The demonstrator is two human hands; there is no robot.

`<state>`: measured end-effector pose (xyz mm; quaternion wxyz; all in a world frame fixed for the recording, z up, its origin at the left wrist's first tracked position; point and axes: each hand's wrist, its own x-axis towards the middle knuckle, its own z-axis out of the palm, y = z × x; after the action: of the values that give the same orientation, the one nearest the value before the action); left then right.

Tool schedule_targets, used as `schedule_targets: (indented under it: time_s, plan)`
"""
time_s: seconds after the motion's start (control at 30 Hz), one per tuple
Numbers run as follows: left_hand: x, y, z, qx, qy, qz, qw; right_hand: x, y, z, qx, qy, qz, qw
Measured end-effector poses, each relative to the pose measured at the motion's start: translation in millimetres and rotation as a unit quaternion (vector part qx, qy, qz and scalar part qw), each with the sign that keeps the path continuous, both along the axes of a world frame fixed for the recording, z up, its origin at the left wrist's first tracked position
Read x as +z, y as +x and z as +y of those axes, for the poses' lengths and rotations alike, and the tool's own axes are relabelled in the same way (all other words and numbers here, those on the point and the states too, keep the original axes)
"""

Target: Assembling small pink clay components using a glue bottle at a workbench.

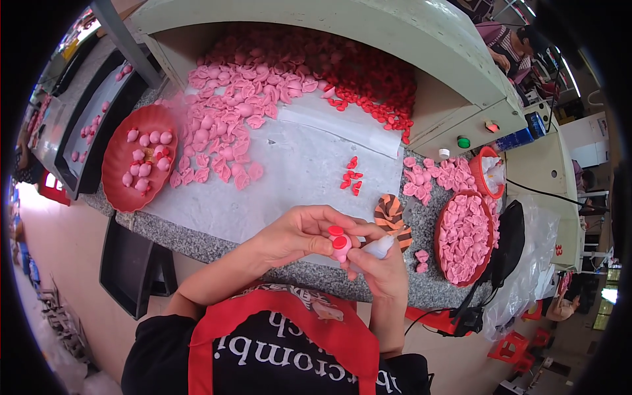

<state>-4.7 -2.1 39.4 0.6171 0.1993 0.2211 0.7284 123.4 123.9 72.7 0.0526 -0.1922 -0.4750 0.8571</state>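
Near the table's front edge, my left hand point(296, 234) pinches a small pink figure point(342, 254) with two red, rounded pieces on it. My right hand point(387, 266) is closed around a small whitish squeeze bottle point(378, 247), and its fingertips also meet the figure. Just beyond the hands, several small red pieces point(352, 176) lie on the white sheet point(289, 187). A brown-and-orange striped round thing point(390, 214) sits right behind my right hand, partly covered by it.
Loose pink pieces point(224, 125) and red pieces point(388, 99) fill the back, under a pale machine housing point(316, 14). A red dish point(115, 168) holding pink-and-red figures stands left. A red basket point(440, 230) of pink pieces stands right, by a small orange-red tub point(484, 158).
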Motion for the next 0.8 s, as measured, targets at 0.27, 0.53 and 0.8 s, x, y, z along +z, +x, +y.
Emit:
schedule_targets:
  time_s: [0.27, 0.53, 0.8]
  plan:
    - [-1.7, 1.9, -1.2, 0.015, -0.005, 0.001, 1.0, -1.7, -1.7, -3.4, -0.007, -0.007, -0.004, 1.0]
    - [3.4, 5.5, 0.6, 0.045, -0.005, -0.019, 0.999, -8.2, -2.7, -1.6, 0.008, 0.017, 0.075, 0.997]
    - [6.3, 12.1, -4.4, 0.094, -0.058, -0.01, 0.994, 0.5, -3.4, -2.5, -0.034, 0.011, 0.056, 0.998]
